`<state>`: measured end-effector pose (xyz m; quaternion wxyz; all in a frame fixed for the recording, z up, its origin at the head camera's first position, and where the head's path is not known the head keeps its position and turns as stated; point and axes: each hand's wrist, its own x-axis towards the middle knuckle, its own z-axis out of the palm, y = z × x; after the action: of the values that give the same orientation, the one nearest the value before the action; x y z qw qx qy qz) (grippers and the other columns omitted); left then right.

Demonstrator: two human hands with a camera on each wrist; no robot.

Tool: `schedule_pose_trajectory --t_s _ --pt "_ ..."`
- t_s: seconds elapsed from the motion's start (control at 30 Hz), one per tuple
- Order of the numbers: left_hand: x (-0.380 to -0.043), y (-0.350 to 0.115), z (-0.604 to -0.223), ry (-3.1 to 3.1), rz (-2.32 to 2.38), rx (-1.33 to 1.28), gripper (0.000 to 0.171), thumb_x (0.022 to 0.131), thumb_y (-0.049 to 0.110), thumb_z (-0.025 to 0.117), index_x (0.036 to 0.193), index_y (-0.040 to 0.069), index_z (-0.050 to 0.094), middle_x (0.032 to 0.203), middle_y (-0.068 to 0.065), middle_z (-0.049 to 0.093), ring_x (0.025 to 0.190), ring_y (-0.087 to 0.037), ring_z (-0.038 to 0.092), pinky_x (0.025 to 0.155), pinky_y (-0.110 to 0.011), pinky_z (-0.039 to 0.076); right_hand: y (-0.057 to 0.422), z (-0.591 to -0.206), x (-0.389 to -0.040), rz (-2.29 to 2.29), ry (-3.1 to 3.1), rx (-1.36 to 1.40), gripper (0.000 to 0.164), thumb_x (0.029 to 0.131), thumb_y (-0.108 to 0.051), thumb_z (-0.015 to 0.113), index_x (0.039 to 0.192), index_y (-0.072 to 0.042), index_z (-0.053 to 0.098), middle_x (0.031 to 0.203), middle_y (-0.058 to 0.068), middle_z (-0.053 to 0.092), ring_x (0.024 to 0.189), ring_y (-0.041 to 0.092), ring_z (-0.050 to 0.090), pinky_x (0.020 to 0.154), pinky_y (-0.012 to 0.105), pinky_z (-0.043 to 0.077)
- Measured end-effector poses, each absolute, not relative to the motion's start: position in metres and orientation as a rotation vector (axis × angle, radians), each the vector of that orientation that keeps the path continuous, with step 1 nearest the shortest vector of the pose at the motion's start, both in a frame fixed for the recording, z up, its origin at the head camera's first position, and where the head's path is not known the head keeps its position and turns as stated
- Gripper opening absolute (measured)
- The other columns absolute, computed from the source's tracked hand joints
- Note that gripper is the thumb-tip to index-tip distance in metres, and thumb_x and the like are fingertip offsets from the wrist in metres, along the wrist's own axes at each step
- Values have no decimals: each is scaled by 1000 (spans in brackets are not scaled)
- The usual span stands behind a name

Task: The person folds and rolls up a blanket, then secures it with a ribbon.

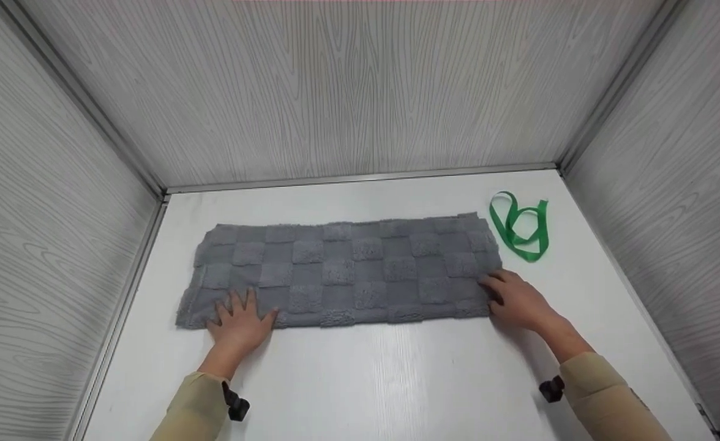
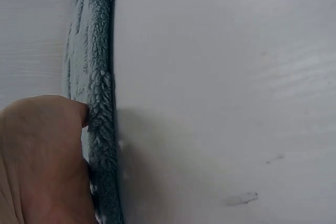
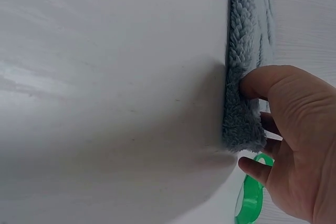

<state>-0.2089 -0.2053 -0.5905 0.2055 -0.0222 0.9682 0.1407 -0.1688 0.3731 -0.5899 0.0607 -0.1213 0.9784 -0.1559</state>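
A grey cloth point(image 1: 338, 272) with a raised checkered pile lies spread in a long strip across the white table. My left hand point(image 1: 240, 327) rests on its near edge toward the left end, fingers spread. In the left wrist view, the thumb side of the left hand point(image 2: 47, 156) lies against the thick, fluffy edge point(image 2: 102, 93). At the near right corner, my right hand point(image 1: 516, 300) touches the cloth with bent fingers. In the right wrist view, the right thumb point(image 3: 268, 80) sits on the fluffy border, and other fingertips are partly hidden behind the cloth's end point(image 3: 244, 129).
A loosely looped green ribbon point(image 1: 543, 229) lies beyond the cloth's right end, near the back. Grey wood-grain panels point(image 1: 360, 92) wall in the back and both sides. The white table point(image 1: 372, 380) shows between my forearms.
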Motion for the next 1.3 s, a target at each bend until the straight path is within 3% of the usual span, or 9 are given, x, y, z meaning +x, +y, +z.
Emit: schedule_pose_trajectory --t_s 0.57,0.9,1.07,1.3 --pt "-273 -209 -595 2795 319 73 79 106 54 34 165 8 7 165 -31 -5 146 -62 -5 106 -84 1 361 -590 -150 -334 3042 -385 46 92 -20 71 135 -6 65 123 19 60 116 43 53 92 61 47" --pt "-304 -219 -604 2788 381 144 79 104 54 31 165 8 10 166 -31 -4 147 -60 -9 106 -84 -2 353 -588 -147 -318 3067 -436 43 89 -23 74 128 -6 69 114 17 61 105 38 55 85 57 50" --pt "-312 -223 -605 2752 392 144 76 104 50 29 165 11 6 166 -27 -9 147 -57 -14 106 -82 -7 351 -588 -147 -315 3053 -457 43 89 -26 75 127 -7 69 113 15 61 102 36 55 83 55 50" --pt "-314 -224 -596 2757 390 136 73 105 45 33 165 9 11 167 -28 -3 148 -58 -7 109 -80 -1 348 -586 -149 -343 3019 -450 44 89 -28 75 128 -10 69 112 13 60 100 33 53 82 53 50"
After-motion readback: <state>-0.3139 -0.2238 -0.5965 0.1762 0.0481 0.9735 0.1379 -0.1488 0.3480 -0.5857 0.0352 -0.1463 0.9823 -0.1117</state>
